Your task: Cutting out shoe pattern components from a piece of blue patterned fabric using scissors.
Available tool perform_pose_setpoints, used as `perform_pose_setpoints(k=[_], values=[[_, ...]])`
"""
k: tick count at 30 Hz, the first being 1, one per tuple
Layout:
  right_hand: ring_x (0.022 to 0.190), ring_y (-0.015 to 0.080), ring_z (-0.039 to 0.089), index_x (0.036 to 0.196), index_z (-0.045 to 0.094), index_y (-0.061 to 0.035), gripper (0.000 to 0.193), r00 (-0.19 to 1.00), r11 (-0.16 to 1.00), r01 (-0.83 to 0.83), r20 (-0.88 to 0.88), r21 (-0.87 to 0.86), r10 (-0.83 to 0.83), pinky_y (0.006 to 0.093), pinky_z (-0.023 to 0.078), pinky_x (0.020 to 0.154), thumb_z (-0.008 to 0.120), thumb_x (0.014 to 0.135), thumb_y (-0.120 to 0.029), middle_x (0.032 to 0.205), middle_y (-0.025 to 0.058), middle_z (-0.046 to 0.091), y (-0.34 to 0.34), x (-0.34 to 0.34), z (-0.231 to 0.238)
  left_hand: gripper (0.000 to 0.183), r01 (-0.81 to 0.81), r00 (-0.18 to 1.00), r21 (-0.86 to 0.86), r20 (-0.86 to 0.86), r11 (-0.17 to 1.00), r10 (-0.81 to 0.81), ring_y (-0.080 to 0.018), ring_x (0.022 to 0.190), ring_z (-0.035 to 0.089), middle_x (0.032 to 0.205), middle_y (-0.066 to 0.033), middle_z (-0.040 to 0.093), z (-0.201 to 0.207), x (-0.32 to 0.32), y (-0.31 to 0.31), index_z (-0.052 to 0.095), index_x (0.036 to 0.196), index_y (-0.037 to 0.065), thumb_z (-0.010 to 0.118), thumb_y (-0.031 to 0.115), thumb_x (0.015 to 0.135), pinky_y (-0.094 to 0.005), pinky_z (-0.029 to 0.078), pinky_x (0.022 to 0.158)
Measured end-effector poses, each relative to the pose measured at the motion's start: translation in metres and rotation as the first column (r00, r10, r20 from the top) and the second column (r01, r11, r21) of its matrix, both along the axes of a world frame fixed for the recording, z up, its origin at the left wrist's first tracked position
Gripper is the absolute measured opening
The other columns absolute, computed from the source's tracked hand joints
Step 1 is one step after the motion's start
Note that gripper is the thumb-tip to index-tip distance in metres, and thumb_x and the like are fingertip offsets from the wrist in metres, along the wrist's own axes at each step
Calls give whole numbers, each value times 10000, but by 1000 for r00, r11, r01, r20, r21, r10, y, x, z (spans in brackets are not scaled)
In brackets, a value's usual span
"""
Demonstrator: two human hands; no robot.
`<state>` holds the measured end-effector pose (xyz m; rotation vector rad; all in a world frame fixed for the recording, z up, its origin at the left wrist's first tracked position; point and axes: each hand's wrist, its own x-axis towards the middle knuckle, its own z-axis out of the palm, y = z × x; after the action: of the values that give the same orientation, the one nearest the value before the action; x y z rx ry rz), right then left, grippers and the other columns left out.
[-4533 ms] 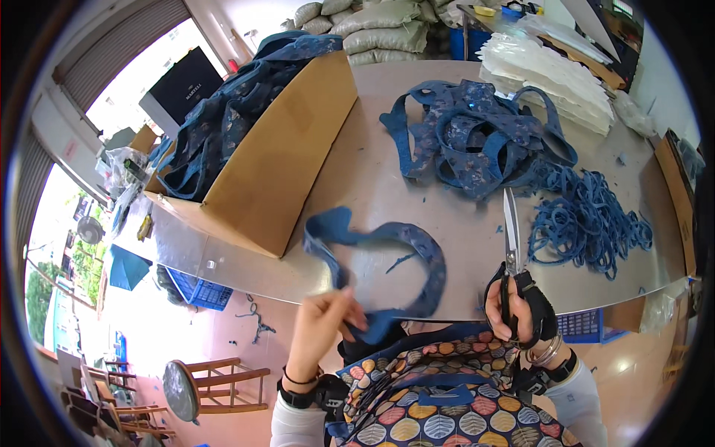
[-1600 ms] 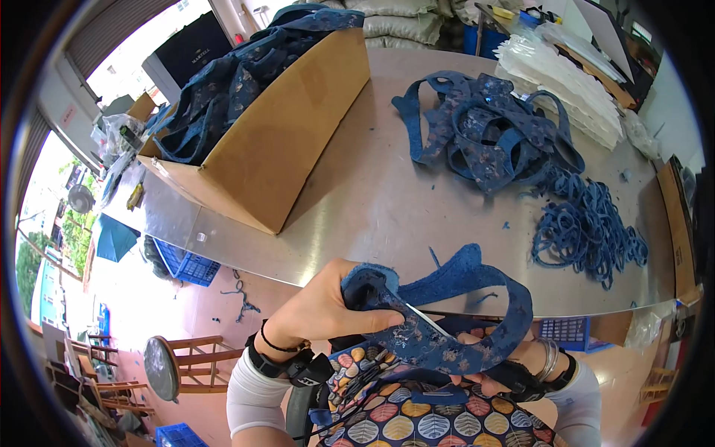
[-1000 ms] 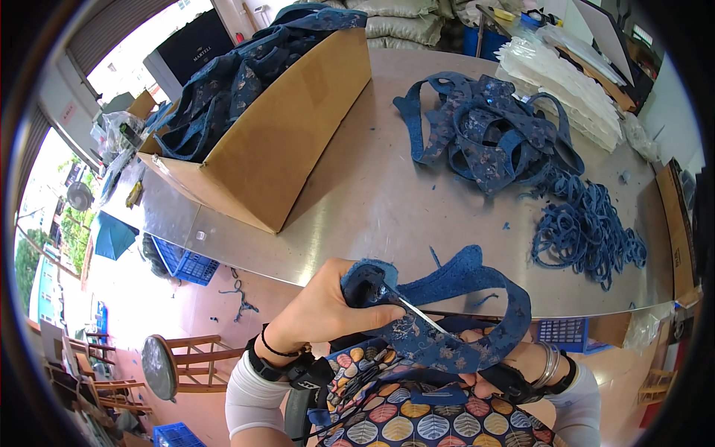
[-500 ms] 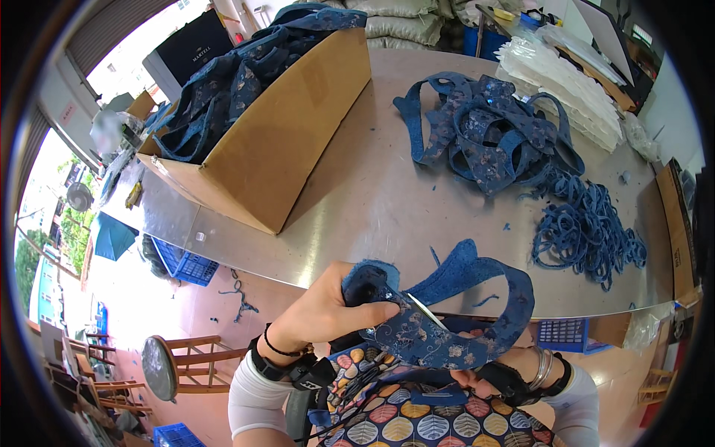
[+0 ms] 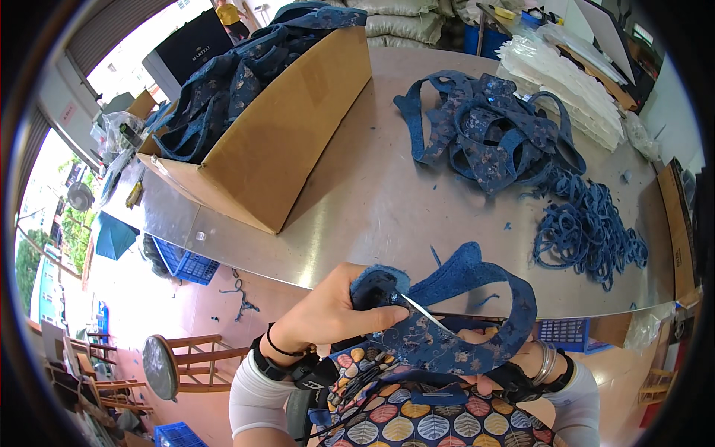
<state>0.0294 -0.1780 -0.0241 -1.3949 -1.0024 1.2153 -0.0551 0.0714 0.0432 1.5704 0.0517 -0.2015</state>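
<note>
Between my two hands is a curved strip of dark blue floral fabric (image 5: 439, 346) with a fuzzy lighter blue underside, bent round in a loop. My left hand (image 5: 335, 309) pinches its left end, thumb on top and fingers behind. From the right, the slim silver blade of a pair of scissors (image 5: 426, 311) lies across the fabric, its tip close to my left thumb. My right hand (image 5: 488, 384) is closed around the scissors' handles, largely hidden behind the strip. A pile of similar fabric strips (image 5: 495, 130) lies on the metal table (image 5: 357, 186) ahead.
A cardboard box (image 5: 290, 141) heaped with blue strips stands at the left. Right of centre lies a tangle of thin blue trimmings (image 5: 585, 231), with a white stack (image 5: 558, 86) behind. A wooden stool (image 5: 194, 365) and blue crate (image 5: 186, 261) are at left. A person (image 5: 229, 16) appears far back.
My left hand and the fabric end have shifted slightly right. More of my right fingers shows beside the blade. A person in yellow has come into view in the background.
</note>
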Motion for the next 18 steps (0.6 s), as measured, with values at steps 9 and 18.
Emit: perform_pose_setpoints(k=[9,18], values=[[711,136,546,863,622,-86,382,1000,1000,9,-9,4,-9,255,428,639,706,697,-420,779,12,602,0,1,-1,107,-11,998,22,-54,1000,12,-39,615,402,642,52,470,0,2,1,554,707,3,643,55,738,-195,325,539],[716,136,547,873,623,-88,389,1000,1000,11,-19,8,-11,255,427,642,699,701,-428,788,9,604,1,4,-1,126,-20,998,-33,-62,999,18,-40,466,429,585,31,493,6,1,-4,595,782,-1,599,125,784,-185,323,412]])
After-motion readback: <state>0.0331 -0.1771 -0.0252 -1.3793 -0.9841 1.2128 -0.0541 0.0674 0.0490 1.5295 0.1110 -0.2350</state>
